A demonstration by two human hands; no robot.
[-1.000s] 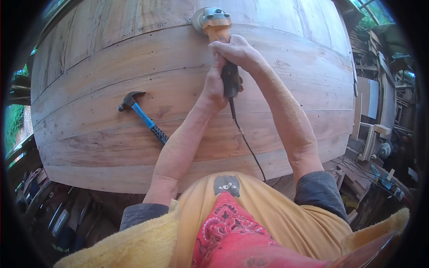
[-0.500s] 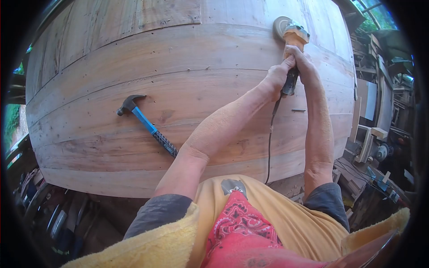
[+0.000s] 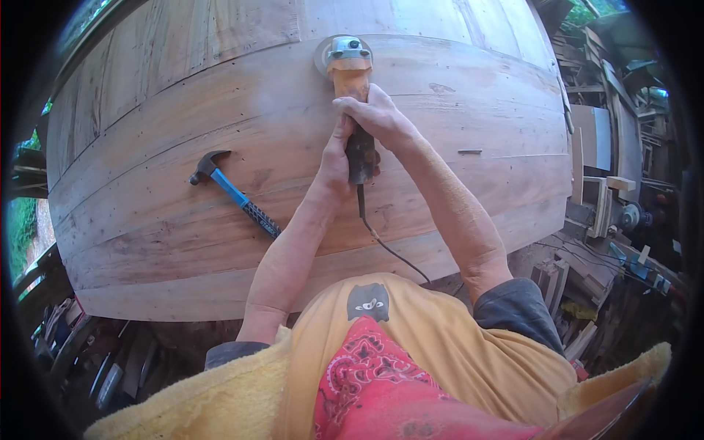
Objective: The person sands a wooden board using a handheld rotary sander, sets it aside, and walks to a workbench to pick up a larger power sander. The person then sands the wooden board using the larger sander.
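Note:
Both of my hands are wrapped around an angle grinder (image 3: 352,77) with an orange-brown body, a silver head and a dark rear handle. Its round disc lies against the wooden planks (image 3: 205,242), and pale dust hangs to its left. My left hand (image 3: 336,155) grips the dark rear part from the left side. Farther forward, my right hand (image 3: 375,117) closes over the body near the orange section. A black cord (image 3: 385,246) runs from the handle back toward my body. To the left lies a claw hammer (image 3: 233,192) with a blue and black handle.
A small dark metal piece (image 3: 470,151) rests on the planks to the right. Stacked wood offcuts (image 3: 561,282) and another grinder-like tool (image 3: 632,216) stand beyond the right edge. Assorted clutter lies below the left front edge.
My hands have swept the angle grinder leftward across the planks, from the upper right to the upper middle. Dust now shows beside the disc. The hammer stays on the planks.

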